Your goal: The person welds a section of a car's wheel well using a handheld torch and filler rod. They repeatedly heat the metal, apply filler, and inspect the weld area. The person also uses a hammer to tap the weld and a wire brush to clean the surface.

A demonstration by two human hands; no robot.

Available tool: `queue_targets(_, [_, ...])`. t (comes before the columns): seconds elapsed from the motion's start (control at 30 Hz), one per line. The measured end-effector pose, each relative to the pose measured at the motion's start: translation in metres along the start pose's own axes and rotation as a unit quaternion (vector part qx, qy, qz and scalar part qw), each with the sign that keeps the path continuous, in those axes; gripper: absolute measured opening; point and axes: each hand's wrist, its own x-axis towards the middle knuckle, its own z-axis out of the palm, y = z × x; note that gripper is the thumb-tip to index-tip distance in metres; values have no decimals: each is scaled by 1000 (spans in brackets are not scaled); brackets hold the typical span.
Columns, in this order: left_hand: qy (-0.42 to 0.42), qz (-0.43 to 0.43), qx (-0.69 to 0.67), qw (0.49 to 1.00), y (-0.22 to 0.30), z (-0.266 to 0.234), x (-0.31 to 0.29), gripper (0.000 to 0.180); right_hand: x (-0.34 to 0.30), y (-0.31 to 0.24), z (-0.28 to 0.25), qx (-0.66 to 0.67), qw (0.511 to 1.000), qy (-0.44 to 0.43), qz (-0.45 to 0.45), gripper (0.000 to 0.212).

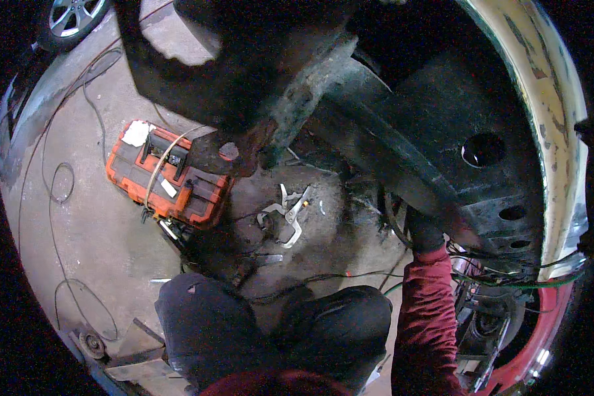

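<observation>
Sleeve point(429, 297) of wrinkled maroon cloth, right hand point(425, 230) near dark angular metal beam point(396, 158), fingers' state indiscernible in shadow.

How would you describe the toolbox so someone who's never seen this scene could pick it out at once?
Start at the person's left knee, low in the picture. Beyond it, slightly left, a boxy toolbox sits on the concrete floor. Its orange-and-dark lid, crossed by a pale cord, sets it apart from the bare silvery clamps to its right.

the beam point(397, 157) is blackish, the sleeve point(429, 310) maroon.
</observation>
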Motion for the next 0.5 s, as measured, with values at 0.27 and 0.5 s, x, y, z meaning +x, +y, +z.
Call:
queue_targets(0.27, [10,1,-1,1000,1,-2,2,42,-2,56,31,237,970,4,55,46])
queue_targets(0.5, [9,6,-1,1000,2,-3,8,42,-13,61,42,5,999,25,38,47])
